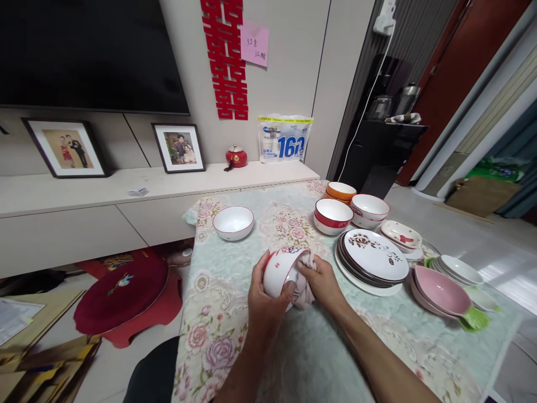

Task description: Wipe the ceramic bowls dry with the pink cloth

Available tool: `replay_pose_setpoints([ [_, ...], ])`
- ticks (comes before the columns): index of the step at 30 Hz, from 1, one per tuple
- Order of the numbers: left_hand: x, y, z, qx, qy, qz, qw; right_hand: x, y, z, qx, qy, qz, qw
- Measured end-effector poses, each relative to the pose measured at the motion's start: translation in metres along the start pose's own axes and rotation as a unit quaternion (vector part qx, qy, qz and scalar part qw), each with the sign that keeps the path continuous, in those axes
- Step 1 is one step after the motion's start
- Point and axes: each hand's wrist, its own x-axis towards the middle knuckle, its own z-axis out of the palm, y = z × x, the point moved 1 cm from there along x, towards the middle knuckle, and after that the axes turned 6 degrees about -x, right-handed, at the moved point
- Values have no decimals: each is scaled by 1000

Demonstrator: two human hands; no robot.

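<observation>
While the left hand [266, 302] grips a bowl [277, 271] by its outer side, thumb up at the rim, the right hand [321, 280] is closed on a bunched cloth [302, 288] pressed to the bowl's mouth. The bowl is tipped on its side between the two hands, its opening turned toward the right hand; it is white with a red rim and a flower print. Part of the cloth goes into the mouth, and the rest hangs below the right fingers. Whether the bowl touches the table [218, 285], covered in flowered fabric, I cannot tell. Beyond the left hand and a little to its left, a white bowl [233, 223] stands upright, well apart from the other dishes. Past the right hand, red-banded bowls [333, 217] are stacked, with orange bowls [341, 184] behind them and red-rimmed bowls [370, 208] just beside. Nearer the right hand, to its right, is a pile of plates [371, 254], the top one with a brown flower pattern; farther out lie a spotted dish [400, 235], nested pink dishes [442, 291] and pale small bowls [455, 270]. Well left of the left hand, a red stool [126, 291] sits on the floor. Straight ahead of both hands, beyond the table, a cabinet [168, 190] bears a red jar [236, 158] and a plastic bag [286, 140].
</observation>
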Motion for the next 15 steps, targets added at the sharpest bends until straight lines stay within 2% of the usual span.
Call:
replay_pose_setpoints([
  [5, -3, -1, 8, -1, -45, 17, 999, 1, 2, -11, -25, 37, -7, 999],
  [9, -3, -3, 9, 13, -98, 24, 995, 0, -5, -31, -63, 81, -62, 993],
  [11, -2, -4, 7, 13, -131, 4, 991, -4, -12, -36, -89, 87, -151, 981],
  [14, 0, -3, 4, 16, -143, -11, 990, -9, -24, -38, -145, 92, -323, 931],
  [15, 0, -3, 4, 17, -138, -14, 990, -9, -26, -38, -153, 92, -352, 919],
])
